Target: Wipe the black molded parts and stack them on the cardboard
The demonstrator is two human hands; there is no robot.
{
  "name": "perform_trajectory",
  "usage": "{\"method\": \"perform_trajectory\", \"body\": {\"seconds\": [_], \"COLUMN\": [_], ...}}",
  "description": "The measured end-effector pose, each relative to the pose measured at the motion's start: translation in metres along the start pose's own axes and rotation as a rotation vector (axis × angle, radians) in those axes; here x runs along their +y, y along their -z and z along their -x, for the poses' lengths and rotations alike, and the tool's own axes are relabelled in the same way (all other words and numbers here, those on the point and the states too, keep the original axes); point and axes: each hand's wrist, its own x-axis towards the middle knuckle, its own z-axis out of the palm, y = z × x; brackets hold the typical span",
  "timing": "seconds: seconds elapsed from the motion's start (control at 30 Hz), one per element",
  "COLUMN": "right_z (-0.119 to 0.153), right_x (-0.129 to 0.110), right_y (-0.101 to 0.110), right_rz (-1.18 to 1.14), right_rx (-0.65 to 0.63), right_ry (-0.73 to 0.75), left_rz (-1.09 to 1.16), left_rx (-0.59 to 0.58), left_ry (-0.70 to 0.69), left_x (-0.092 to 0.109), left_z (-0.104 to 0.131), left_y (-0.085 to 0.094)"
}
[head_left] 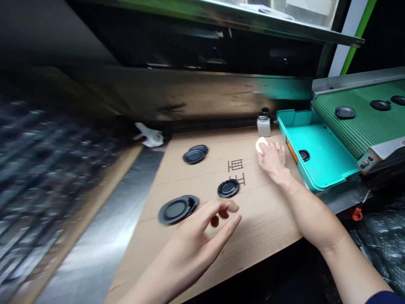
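White pad (261, 145) Pinched Beside the Turquoise Tray

Just left of the turquoise tray (329, 147), the right grip (272, 159) is closed on the white pad, thumb and fingers at its edge. The left grip (198, 236) is well left of the tray and nearer the person; its fingers are parted and curled, with nothing held between them, close to a single black disc (228, 188).

The pad looks light and soft, probably some cloth or foam (its exact material cannot be told from here). It should give under pressure, so a loose pinch at the rim ought to do, with the flat face left free.

The single disc lies left of the tray on the cardboard-covered counter (259, 228). It appears to be moulded plastic or rubber: light, fairly stiff, perhaps slick on its smooth face. The raised rim seems the best place to take hold, thumb on one side and fingertips on the other; a thin edge lying flat may be awkward to get under.

Farther left of the tray lie a near pair of discs (175, 210) and a far pair of discs (193, 156), each overlapping, so the upper one could slide if nudged. A small bottle (263, 126) stands upright beside the tray's far left corner.
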Motion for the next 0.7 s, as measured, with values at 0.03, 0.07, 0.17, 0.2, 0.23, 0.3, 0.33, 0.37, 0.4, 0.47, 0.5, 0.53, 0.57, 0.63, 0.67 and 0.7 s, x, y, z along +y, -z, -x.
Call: {"method": "perform_trajectory", "body": {"seconds": [0.03,0.07,0.17,0.2,0.23,0.3,0.33,0.37,0.4,0.47,0.5,0.53,0.57,0.63,0.67,0.7], "right_z": [-0.001,-0.002,-0.002,-0.001,0.0,0.002,0.004,0.005,0.005,0.006,0.006,0.007,0.007,0.007,0.007,0.008], "right_x": [0.002,0.004,0.006,0.005,0.003,-0.002,-0.004,-0.006,-0.008,-0.009,-0.009,-0.009,-0.008,-0.005,-0.004,-0.002], "right_y": [-0.001,-0.001,0.003,0.006,0.008,0.01,0.01,0.008,0.006,0.002,0.001,0.001,0.003,0.011,0.016,0.022], "right_rz": [0.002,0.003,-0.016,-0.028,-0.038,-0.048,-0.048,-0.042,-0.032,-0.014,-0.013,-0.018,-0.027,-0.033,-0.027,-0.011], "right_rx": [-0.012,-0.03,0.004,0.046,0.084,0.092,0.063,0.018,-0.031,-0.112,-0.128,-0.127,-0.113,-0.075,-0.066,-0.073], "right_ry": [-0.035,-0.062,-0.065,-0.043,-0.019,0.023,0.045,0.066,0.084,0.105,0.108,0.101,0.086,0.04,0.009,-0.026], "left_rz": [-0.088,-0.175,-0.393,-0.434,-0.449,-0.413,-0.367,-0.307,-0.239,-0.061,0.066,0.225,0.412,0.819,0.996,1.138], "left_rx": [0.009,0.056,0.145,0.131,0.109,0.066,0.054,0.052,0.058,0.083,0.089,0.078,0.052,-0.018,-0.044,-0.058], "left_ry": [0.002,0.001,0.008,0.013,0.019,0.031,0.036,0.042,0.051,0.102,0.151,0.211,0.277,0.397,0.442,0.48], "left_x": [-0.011,-0.024,-0.059,-0.067,-0.073,-0.077,-0.076,-0.074,-0.071,-0.064,-0.06,-0.057,-0.055,-0.054,-0.055,-0.057], "left_z": [-0.008,-0.015,-0.035,-0.04,-0.044,-0.053,-0.058,-0.063,-0.07,-0.086,-0.096,-0.105,-0.114,-0.128,-0.133,-0.136], "left_y": [-0.002,-0.004,-0.013,-0.017,-0.02,-0.028,-0.032,-0.035,-0.037,-0.041,-0.042,-0.042,-0.042,-0.038,-0.036,-0.034]}}
